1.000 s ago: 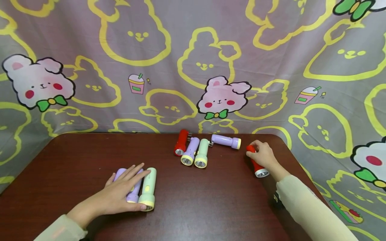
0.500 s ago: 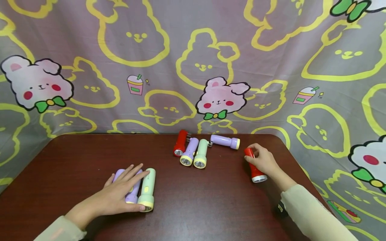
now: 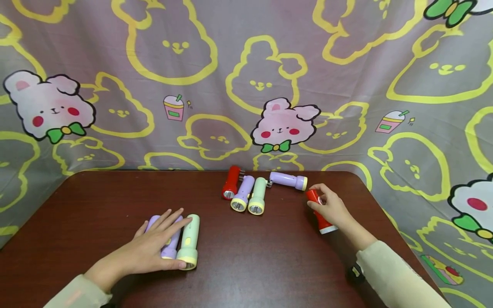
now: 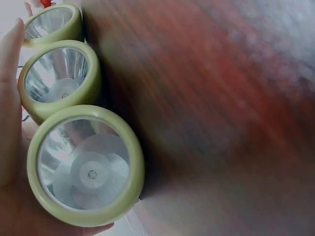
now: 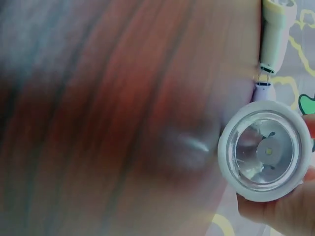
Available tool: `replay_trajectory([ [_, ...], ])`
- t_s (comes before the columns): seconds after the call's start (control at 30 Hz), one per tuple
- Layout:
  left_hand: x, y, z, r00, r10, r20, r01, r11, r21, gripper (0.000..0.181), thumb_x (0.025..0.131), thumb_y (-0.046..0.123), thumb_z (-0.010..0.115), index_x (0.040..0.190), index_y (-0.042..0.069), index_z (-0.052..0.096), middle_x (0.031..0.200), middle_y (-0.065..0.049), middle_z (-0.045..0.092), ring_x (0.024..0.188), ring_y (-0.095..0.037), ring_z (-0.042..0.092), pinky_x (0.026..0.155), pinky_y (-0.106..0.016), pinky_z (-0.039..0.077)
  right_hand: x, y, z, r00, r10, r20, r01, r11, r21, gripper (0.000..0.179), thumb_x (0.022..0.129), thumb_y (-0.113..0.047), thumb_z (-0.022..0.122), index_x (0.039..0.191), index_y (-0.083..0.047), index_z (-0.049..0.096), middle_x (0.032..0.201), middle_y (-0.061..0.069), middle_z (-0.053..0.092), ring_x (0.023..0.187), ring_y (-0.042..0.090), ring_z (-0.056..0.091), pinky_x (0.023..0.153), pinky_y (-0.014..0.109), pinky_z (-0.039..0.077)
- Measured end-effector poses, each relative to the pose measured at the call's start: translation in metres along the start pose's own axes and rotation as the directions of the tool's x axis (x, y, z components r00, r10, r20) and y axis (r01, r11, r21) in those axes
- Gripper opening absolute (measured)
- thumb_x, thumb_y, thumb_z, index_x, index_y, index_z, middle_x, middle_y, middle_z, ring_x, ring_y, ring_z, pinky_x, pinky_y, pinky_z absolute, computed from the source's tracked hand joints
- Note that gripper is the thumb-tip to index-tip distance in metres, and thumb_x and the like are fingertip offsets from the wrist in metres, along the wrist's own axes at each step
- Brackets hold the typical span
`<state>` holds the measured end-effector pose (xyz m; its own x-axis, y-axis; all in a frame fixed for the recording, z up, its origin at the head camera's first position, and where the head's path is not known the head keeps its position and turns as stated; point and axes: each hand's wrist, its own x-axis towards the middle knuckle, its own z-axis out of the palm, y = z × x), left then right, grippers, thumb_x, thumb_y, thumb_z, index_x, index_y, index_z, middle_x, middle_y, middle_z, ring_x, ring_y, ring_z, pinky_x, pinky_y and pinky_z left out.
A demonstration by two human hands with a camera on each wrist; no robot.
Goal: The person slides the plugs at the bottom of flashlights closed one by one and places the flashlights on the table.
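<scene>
My left hand (image 3: 144, 252) lies with straight, spread fingers over two purple flashlights (image 3: 170, 249) and a pale green flashlight (image 3: 191, 233) standing side by side on the table. Its thumb touches the green one near the lens. In the left wrist view three yellow-rimmed flashlight heads (image 4: 33, 164) form a row beside the palm. On the right, my right hand (image 3: 334, 210) grips a red flashlight (image 3: 319, 218) between thumb and fingers. The white rim (image 5: 225, 147) and lens of this flashlight face the right wrist camera; part of its body is behind the hand.
Toward the back of the brown table (image 3: 250, 265) lie another red flashlight (image 3: 232, 179), a purple one (image 3: 246, 188), a green one (image 3: 259, 190) and a purple one (image 3: 285, 180) on its side, with metal plug prongs showing. A patterned curtain (image 3: 215, 98) hangs behind.
My right hand has moved left with the red flashlight, which now sits a little closer to the back group. The left hand and its flashlights stay as they were.
</scene>
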<state>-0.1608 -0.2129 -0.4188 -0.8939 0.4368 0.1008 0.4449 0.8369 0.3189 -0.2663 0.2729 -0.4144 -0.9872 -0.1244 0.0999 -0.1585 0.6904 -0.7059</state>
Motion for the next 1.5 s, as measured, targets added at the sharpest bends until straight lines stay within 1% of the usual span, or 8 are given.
replay_trajectory([
  [0.2, 0.0, 0.0, 0.0, 1.0, -0.001, 0.005, 0.001, 1.0, -0.007, 0.098, 0.071, 0.079, 0.067, 0.153, 0.037, 0.033, 0.163, -0.005, 0.029, 0.147, -0.041, 0.027, 0.098, -0.081, 0.026, -0.002, -0.006, 0.002, 0.997, 0.03, 0.064, -0.044, 0.974, 0.222, 0.043, 0.092, -0.003, 0.057, 0.134, -0.003, 0.05, 0.113, 0.03, 0.061, 0.08, 0.023, 0.065, 0.063, 0.033, 0.055],
  [0.3, 0.0, 0.0, 0.0, 1.0, -0.001, 0.007, 0.001, 1.0, -0.012, 0.098, 0.071, 0.078, 0.067, 0.153, 0.037, 0.033, 0.163, -0.006, 0.029, 0.147, -0.041, 0.027, 0.098, -0.081, 0.026, -0.003, -0.007, 0.004, 0.996, 0.006, 0.088, -0.03, 0.962, 0.27, 0.046, 0.091, -0.002, 0.059, 0.136, -0.002, 0.049, 0.113, 0.03, 0.06, 0.083, 0.023, 0.064, 0.065, 0.033, 0.055],
  [0.6, 0.0, 0.0, 0.0, 1.0, 0.003, 0.01, -0.003, 1.0, -0.022, 0.098, 0.071, 0.079, 0.067, 0.153, 0.037, 0.034, 0.163, -0.007, 0.029, 0.147, -0.043, 0.026, 0.099, -0.081, 0.024, -0.005, -0.02, 0.014, 0.994, -0.095, 0.06, 0.072, 0.949, 0.307, 0.049, 0.086, -0.005, 0.074, 0.13, -0.001, 0.051, 0.099, 0.024, 0.066, 0.078, 0.016, 0.064, 0.065, 0.03, 0.056],
  [0.8, 0.0, 0.002, -0.002, 1.0, 0.001, 0.011, 0.0, 0.999, -0.041, 0.098, 0.07, 0.078, 0.068, 0.152, 0.035, 0.037, 0.162, -0.008, 0.031, 0.148, -0.044, 0.023, 0.102, -0.08, 0.019, -0.007, -0.034, 0.02, 0.989, -0.135, 0.057, 0.105, 0.926, 0.363, 0.051, 0.085, -0.001, 0.075, 0.129, 0.0, 0.05, 0.103, 0.029, 0.065, 0.081, 0.018, 0.065, 0.067, 0.031, 0.058],
  [0.97, 0.003, 0.007, -0.003, 1.0, 0.013, 0.008, -0.012, 0.998, -0.061, 0.095, 0.071, 0.078, 0.068, 0.151, 0.034, 0.039, 0.161, -0.006, 0.034, 0.149, -0.044, 0.021, 0.103, -0.08, 0.016, -0.008, -0.044, 0.027, 0.988, -0.145, 0.049, 0.118, 0.925, 0.361, 0.053, 0.085, -0.002, 0.075, 0.132, -0.003, 0.05, 0.108, 0.028, 0.064, 0.087, 0.021, 0.065, 0.07, 0.031, 0.058],
  [1.13, 0.006, 0.012, -0.002, 0.999, 0.04, -0.007, -0.04, 0.997, -0.063, 0.091, 0.075, 0.076, 0.066, 0.151, 0.032, 0.039, 0.161, -0.003, 0.035, 0.149, -0.043, 0.021, 0.103, -0.079, 0.018, -0.01, -0.053, 0.033, 0.985, -0.167, 0.038, 0.143, 0.925, 0.353, 0.055, 0.084, -0.002, 0.077, 0.132, -0.003, 0.051, 0.107, 0.027, 0.065, 0.089, 0.023, 0.064, 0.069, 0.031, 0.058],
  [1.37, 0.011, 0.016, -0.002, 0.999, 0.034, -0.017, -0.036, 0.991, -0.129, 0.084, 0.081, 0.065, 0.069, 0.152, 0.035, 0.037, 0.162, 0.001, 0.032, 0.153, -0.036, 0.015, 0.107, -0.075, 0.015, -0.014, -0.065, 0.04, 0.974, -0.225, 0.029, 0.202, 0.918, 0.342, 0.056, 0.082, -0.002, 0.079, 0.131, -0.003, 0.054, 0.104, 0.024, 0.067, 0.087, 0.019, 0.064, 0.069, 0.029, 0.057],
  [1.5, 0.017, 0.021, -0.001, 0.997, 0.062, -0.046, -0.068, 0.99, -0.127, 0.08, 0.084, 0.056, 0.072, 0.152, 0.032, 0.038, 0.161, 0.001, 0.034, 0.153, -0.035, 0.017, 0.108, -0.076, 0.019, -0.017, -0.072, 0.045, 0.97, -0.244, 0.02, 0.222, 0.91, 0.349, 0.056, 0.08, -0.001, 0.08, 0.13, -0.005, 0.055, 0.102, 0.022, 0.068, 0.086, 0.014, 0.064, 0.069, 0.028, 0.056],
])
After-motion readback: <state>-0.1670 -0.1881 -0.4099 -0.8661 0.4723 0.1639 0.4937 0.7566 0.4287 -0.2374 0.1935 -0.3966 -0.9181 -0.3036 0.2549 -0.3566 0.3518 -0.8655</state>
